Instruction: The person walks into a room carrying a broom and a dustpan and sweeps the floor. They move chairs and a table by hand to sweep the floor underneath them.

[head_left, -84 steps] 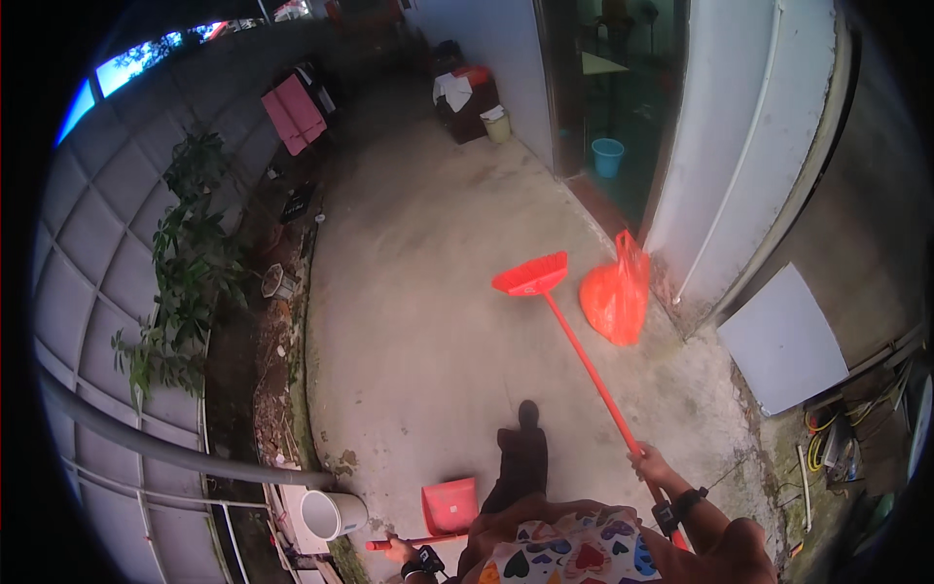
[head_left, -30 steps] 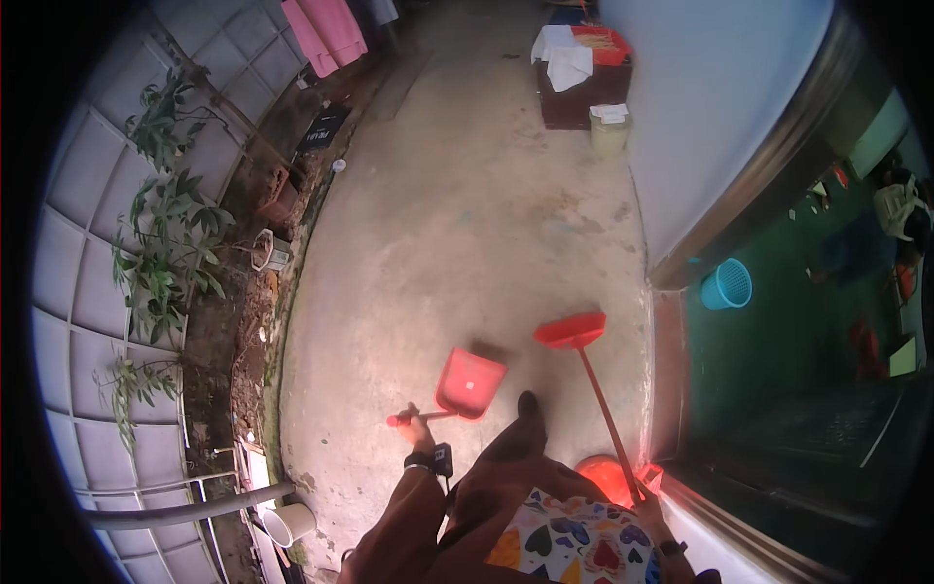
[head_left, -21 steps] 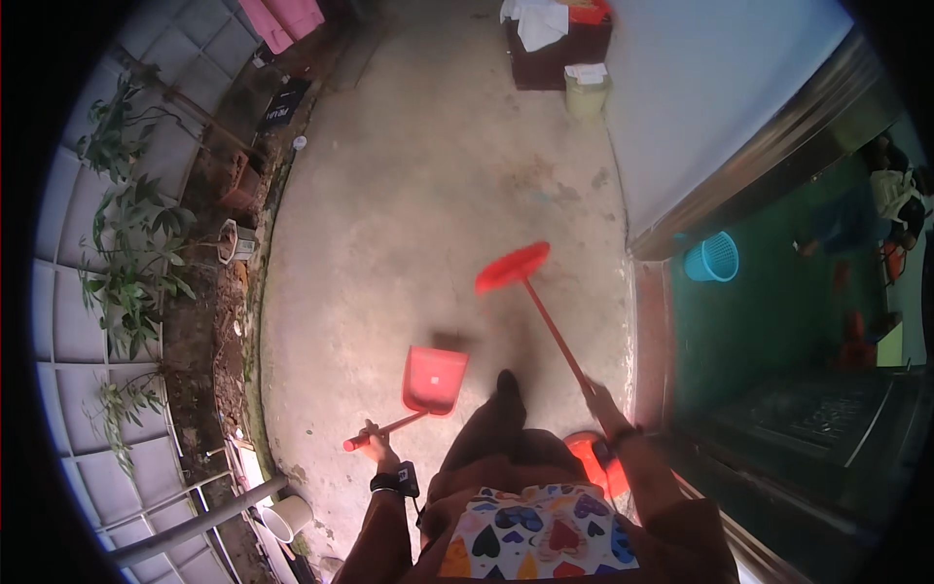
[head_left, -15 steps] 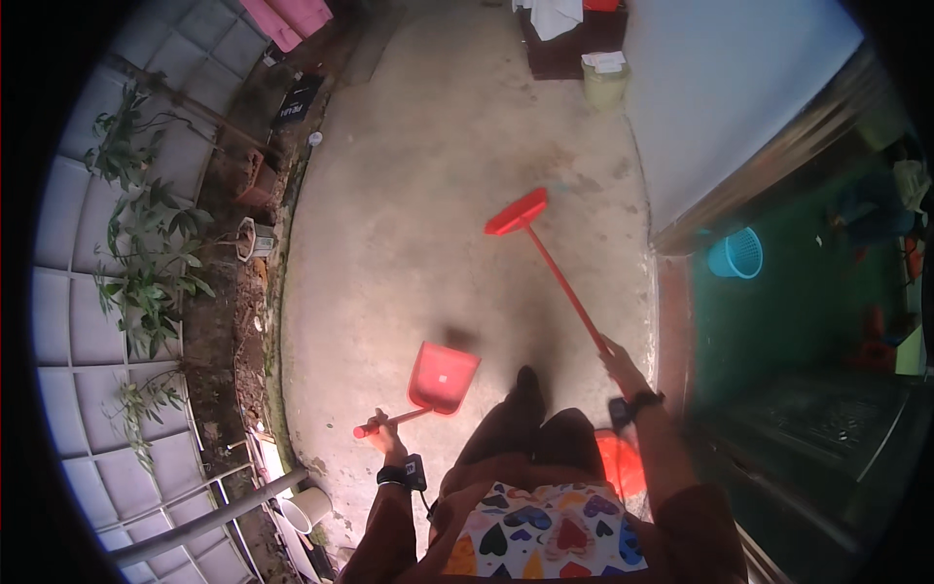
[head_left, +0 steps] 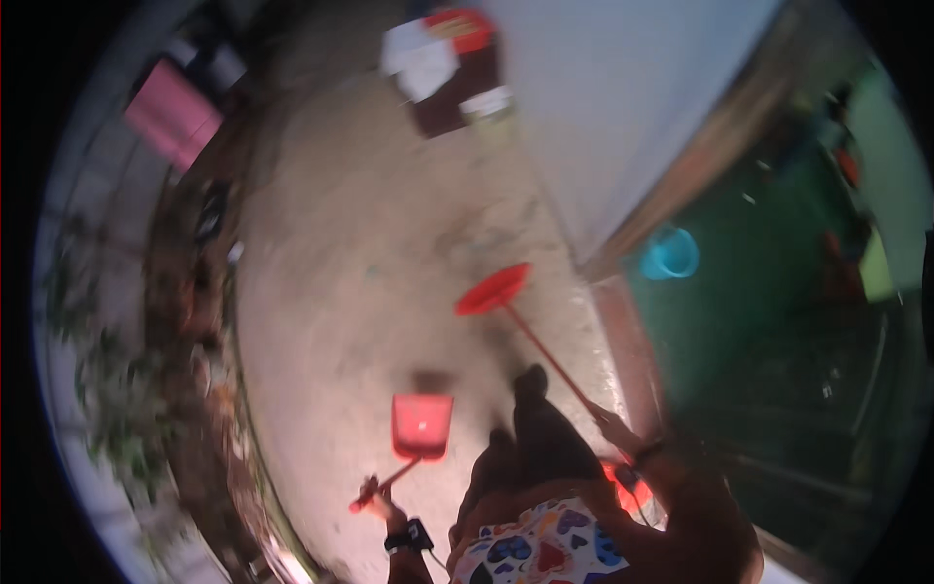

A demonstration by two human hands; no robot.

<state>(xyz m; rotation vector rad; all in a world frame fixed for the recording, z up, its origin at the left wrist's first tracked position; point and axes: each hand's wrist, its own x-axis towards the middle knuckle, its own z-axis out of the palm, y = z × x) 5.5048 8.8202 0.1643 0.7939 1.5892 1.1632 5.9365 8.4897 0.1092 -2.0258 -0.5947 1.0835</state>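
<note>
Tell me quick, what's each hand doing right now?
Left hand: closed on the red dustpan handle.
Right hand: closed on the red broom handle.

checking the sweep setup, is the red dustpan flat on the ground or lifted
Cannot tell: the dustpan is held by its handle in the left hand; blur hides any ground contact.

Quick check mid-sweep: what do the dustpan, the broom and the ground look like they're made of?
Dustpan: likely moulded plastic, given its uniform bright red and thin flat tray. Broom: red head and thin handle, probably plastic too, though blur hides the bristles. Ground: looks like bare concrete, a matte, mottled grey-tan.
</note>
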